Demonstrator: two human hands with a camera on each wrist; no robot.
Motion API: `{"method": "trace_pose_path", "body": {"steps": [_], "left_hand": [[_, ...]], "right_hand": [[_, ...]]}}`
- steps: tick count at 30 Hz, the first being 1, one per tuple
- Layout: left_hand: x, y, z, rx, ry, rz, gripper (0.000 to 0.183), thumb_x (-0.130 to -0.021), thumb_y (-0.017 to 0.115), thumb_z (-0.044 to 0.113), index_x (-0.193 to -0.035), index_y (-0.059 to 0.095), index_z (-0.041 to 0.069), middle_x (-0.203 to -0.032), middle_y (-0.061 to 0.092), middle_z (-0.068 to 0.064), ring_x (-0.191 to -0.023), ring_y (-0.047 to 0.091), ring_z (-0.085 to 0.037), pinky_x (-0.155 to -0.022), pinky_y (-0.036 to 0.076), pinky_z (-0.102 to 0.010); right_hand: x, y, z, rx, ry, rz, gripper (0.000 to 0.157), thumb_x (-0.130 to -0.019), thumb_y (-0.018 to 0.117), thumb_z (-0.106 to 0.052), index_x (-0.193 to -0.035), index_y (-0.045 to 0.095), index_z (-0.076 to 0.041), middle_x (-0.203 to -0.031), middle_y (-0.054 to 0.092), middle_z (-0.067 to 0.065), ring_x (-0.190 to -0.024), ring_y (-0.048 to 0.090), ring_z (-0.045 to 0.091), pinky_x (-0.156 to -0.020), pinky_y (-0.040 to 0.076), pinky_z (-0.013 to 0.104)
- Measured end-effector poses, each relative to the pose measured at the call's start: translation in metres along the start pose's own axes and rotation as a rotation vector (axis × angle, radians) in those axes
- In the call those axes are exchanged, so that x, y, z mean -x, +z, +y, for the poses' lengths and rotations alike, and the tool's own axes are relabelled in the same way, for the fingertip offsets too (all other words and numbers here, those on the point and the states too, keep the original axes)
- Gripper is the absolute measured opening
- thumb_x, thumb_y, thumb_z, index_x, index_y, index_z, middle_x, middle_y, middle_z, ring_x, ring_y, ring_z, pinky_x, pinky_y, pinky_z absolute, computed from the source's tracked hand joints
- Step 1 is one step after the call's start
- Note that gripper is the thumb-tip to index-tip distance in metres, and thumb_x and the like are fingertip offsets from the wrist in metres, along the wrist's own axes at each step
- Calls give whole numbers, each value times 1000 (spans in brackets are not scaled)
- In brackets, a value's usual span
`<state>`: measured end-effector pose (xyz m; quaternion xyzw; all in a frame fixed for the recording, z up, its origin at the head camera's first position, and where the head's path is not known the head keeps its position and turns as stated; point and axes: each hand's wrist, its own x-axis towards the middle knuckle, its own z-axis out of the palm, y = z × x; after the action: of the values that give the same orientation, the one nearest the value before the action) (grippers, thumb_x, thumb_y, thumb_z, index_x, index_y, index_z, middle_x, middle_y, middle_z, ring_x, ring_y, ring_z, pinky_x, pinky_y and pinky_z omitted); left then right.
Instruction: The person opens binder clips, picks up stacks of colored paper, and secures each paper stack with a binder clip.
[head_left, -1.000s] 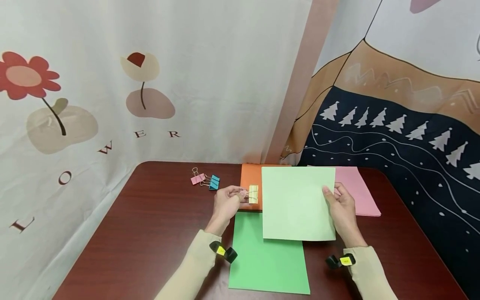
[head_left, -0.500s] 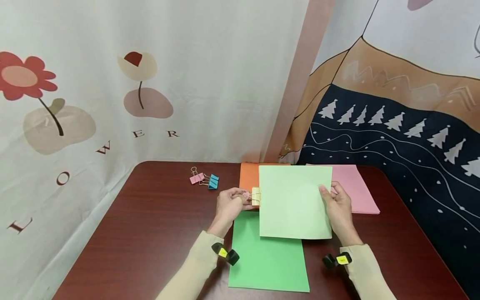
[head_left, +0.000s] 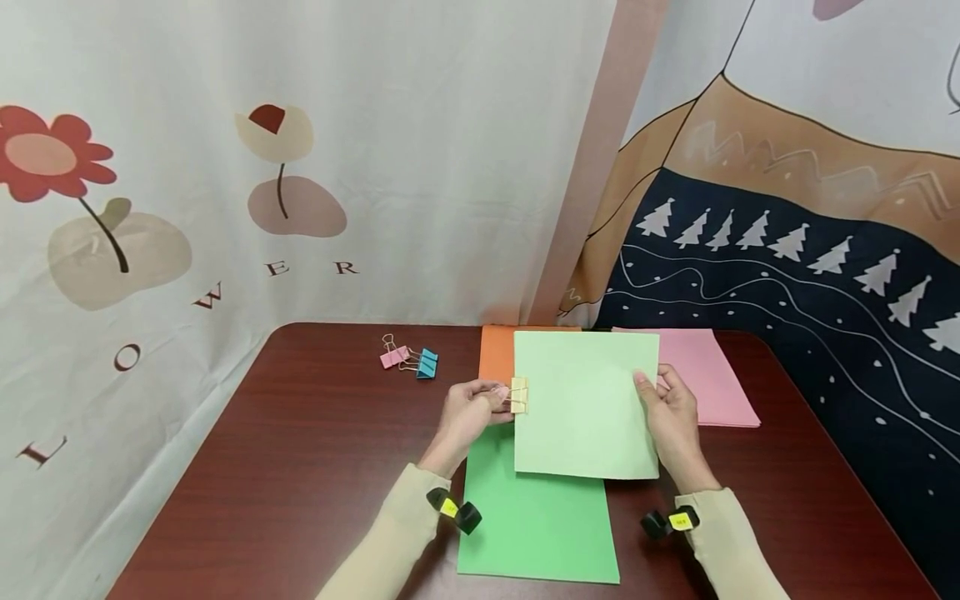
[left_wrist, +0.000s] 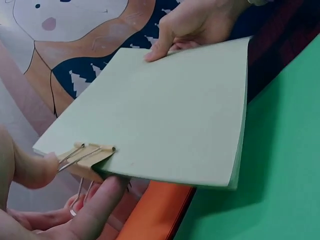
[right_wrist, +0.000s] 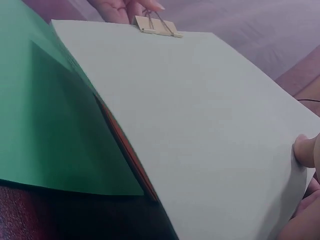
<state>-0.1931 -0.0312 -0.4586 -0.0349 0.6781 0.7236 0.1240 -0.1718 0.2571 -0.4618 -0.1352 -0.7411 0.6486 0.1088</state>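
Note:
A stack of pale green paper is held up over the table, gripped at its right edge by my right hand, thumb on top and fingers behind. On the stack's left edge sits a pale yellow binder clip, its mouth over the paper. My left hand pinches the clip's wire handles between thumb and fingers. In the left wrist view the binder clip straddles the edge, with a finger just under the paper. The right wrist view shows the clip at the far edge.
Bright green paper lies on the dark wooden table below the held stack. Orange paper lies partly hidden behind it, and pink paper at the right. A pink binder clip and a blue binder clip lie back left.
The left hand has moved right with the yellow binder clip, from beside the pale green stack onto its left edge. The right hand and stack have shifted slightly left.

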Motion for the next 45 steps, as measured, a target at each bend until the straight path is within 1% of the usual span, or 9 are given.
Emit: {"method": "trace_pose_path", "body": {"steps": [5,9,23,26,33,36,38,40,45], "left_hand": [[-1,-4,1,35,15,-78,46,-101,65,14,-138,54,-11,-128,64,-25,-99,72,-21,-90,62,-36],[-2,-3,4,69,23,-116,48,-97,70,16,-136,57,-10,-122,68,-22,-96,73,-20,-91,62,-36],[-4,16,6,110,22,-211,47,-91,76,9,-132,59,-9,-112,71,-20,-91,76,-21,-91,62,-38],[-3,22,5,65,19,-236,49,-91,77,12,-131,59,-10,-111,73,-19,-94,77,-25,-92,62,-39],[1,40,3,-199,35,-258,44,-90,80,31,-120,70,1,-101,78,-10,-98,75,-38,-94,60,-43],[5,49,2,-279,29,-265,37,-89,80,37,-112,74,9,-98,77,-8,-95,76,-37,-90,60,-46],[7,56,1,-317,23,-265,35,-88,81,39,-108,75,12,-96,76,-5,-91,76,-33,-83,60,-42],[10,62,-1,-354,19,-264,34,-87,81,41,-106,76,14,-93,74,-3,-88,76,-29,-76,59,-37],[16,77,-4,-413,-6,-263,31,-85,83,42,-100,77,16,-88,72,0,-83,73,-23,-65,53,-31]], "right_hand": [[-1,-3,-1,35,-1,4,31,-103,60,-41,-121,61,-15,-80,73,-17,-67,69,6,-57,57,29],[-2,-8,-3,50,6,7,32,-102,60,-44,-120,61,-17,-80,73,-17,-67,69,6,-57,58,30],[-8,-42,-12,176,57,-11,36,-100,59,-52,-117,59,-21,-76,71,-18,-66,68,8,-57,59,35],[-9,-52,-11,231,71,-23,38,-100,57,-55,-117,57,-21,-77,71,-17,-67,68,9,-58,58,36],[-9,-79,-8,401,110,-25,59,-100,55,-60,-131,54,-11,-96,73,-3,-71,64,11,-60,56,33],[-8,-93,-5,459,104,-43,63,-100,53,-60,-135,54,-7,-108,73,5,-74,63,10,-62,55,32],[-8,-102,-4,494,95,-63,65,-101,52,-61,-134,54,-6,-111,72,8,-76,62,11,-62,55,32],[-8,-110,-2,534,87,-87,65,-101,50,-63,-132,55,-6,-111,68,10,-77,60,12,-62,53,32],[-7,-130,2,592,99,-122,64,-101,50,-63,-125,55,-4,-90,57,3,-73,54,13,-58,47,32]]}}
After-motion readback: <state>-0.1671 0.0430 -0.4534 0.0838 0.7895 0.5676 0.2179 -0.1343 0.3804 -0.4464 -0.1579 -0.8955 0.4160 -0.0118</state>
